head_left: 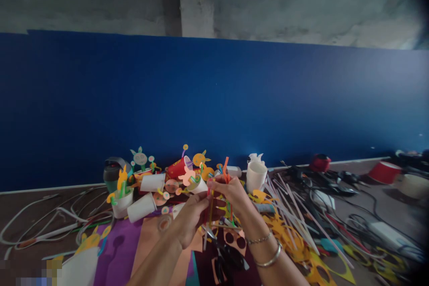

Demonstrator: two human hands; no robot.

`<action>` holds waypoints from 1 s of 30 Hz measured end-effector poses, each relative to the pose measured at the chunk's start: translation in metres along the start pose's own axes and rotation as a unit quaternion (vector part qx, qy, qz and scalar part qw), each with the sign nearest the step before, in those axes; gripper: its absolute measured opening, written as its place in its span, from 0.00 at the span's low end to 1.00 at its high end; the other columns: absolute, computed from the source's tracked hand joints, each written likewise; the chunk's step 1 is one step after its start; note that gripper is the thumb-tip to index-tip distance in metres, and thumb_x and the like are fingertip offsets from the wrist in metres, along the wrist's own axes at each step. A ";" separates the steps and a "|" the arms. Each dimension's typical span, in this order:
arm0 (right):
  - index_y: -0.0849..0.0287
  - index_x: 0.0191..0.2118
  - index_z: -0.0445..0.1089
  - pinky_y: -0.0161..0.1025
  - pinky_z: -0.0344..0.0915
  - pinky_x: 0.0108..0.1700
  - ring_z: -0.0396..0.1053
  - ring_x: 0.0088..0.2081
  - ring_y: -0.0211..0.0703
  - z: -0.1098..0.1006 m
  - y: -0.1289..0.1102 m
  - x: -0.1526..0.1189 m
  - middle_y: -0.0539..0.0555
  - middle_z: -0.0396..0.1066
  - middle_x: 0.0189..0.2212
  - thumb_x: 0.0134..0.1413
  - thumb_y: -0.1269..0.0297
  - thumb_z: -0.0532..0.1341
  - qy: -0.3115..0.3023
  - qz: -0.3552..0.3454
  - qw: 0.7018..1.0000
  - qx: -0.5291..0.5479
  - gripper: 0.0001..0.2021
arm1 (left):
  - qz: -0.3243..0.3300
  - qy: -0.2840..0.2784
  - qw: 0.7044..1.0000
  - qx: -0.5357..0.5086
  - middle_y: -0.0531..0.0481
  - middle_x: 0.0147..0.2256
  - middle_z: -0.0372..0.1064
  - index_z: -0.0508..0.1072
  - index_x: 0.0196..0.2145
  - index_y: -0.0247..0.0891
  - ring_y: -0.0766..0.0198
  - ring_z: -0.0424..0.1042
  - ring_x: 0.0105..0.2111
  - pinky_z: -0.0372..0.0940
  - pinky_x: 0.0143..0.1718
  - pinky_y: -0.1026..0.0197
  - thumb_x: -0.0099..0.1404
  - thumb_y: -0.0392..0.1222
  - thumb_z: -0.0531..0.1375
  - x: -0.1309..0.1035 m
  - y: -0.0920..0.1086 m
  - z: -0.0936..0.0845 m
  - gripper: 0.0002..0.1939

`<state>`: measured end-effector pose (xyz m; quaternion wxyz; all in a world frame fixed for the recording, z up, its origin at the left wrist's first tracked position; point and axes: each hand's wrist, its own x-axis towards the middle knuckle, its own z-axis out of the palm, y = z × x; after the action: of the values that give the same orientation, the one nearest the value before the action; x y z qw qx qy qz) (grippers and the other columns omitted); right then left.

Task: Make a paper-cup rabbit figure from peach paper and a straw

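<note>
My left hand (pixel 192 214) and my right hand (pixel 233 192) meet over the middle of the table, fingertips pinched together. Between them are drinking straws: a yellow straw (pixel 211 208) hangs below the fingers, with a pink piece beside it. An orange bendy straw (pixel 226 166) sticks up from my right hand. Which fingers grip which straw is partly hidden. Beneath my hands, black-handled scissors (pixel 231 254) lie on dark paper. A roll of clear tape (pixel 164 222) rests on peach paper (pixel 157 250), left of my left hand.
Paper cups with cut-paper figures crowd the back, among them a red cup (pixel 177 167). A white cup (pixel 256 176) stands behind my right hand. Purple paper (pixel 115 250) lies left; yellow paper scraps (pixel 288 234), loose pale straws (pixel 298 210) and cables (pixel 363 214) lie right.
</note>
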<state>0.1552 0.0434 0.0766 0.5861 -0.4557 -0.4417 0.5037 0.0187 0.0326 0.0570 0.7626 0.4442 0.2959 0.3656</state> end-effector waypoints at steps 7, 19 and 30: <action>0.63 0.20 0.71 0.31 0.45 0.17 0.50 0.15 0.28 -0.003 0.007 0.004 0.43 0.57 0.11 0.31 0.59 0.72 0.010 0.019 1.000 -0.001 0.14 | 0.038 0.013 0.996 0.082 0.40 0.32 0.76 0.73 0.37 0.29 0.57 0.75 0.32 0.66 0.39 0.57 0.53 0.47 0.66 0.007 -0.003 0.002 0.19; 0.64 0.19 0.69 0.32 0.49 0.20 0.55 0.17 0.31 -0.001 0.009 0.003 0.46 0.60 0.13 0.30 0.57 0.72 -0.002 0.015 1.000 -0.003 0.16 | 0.058 0.027 0.995 0.074 0.43 0.29 0.75 0.73 0.36 0.31 0.59 0.75 0.29 0.68 0.36 0.57 0.56 0.51 0.63 0.006 -0.007 0.003 0.19; 0.59 0.20 0.68 0.37 0.53 0.26 0.59 0.20 0.38 -0.033 0.033 0.021 0.51 0.62 0.14 0.56 0.47 0.53 -0.023 -0.100 0.917 -0.385 0.23 | 0.033 0.074 0.996 0.042 0.44 0.30 0.77 0.72 0.37 0.32 0.58 0.77 0.32 0.69 0.36 0.59 0.57 0.44 0.64 0.012 0.010 -0.027 0.14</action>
<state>0.1833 0.0641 0.0395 0.4024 -0.5881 -0.6581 0.2433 0.0013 0.0580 0.0529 0.7068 0.4574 0.3517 0.4093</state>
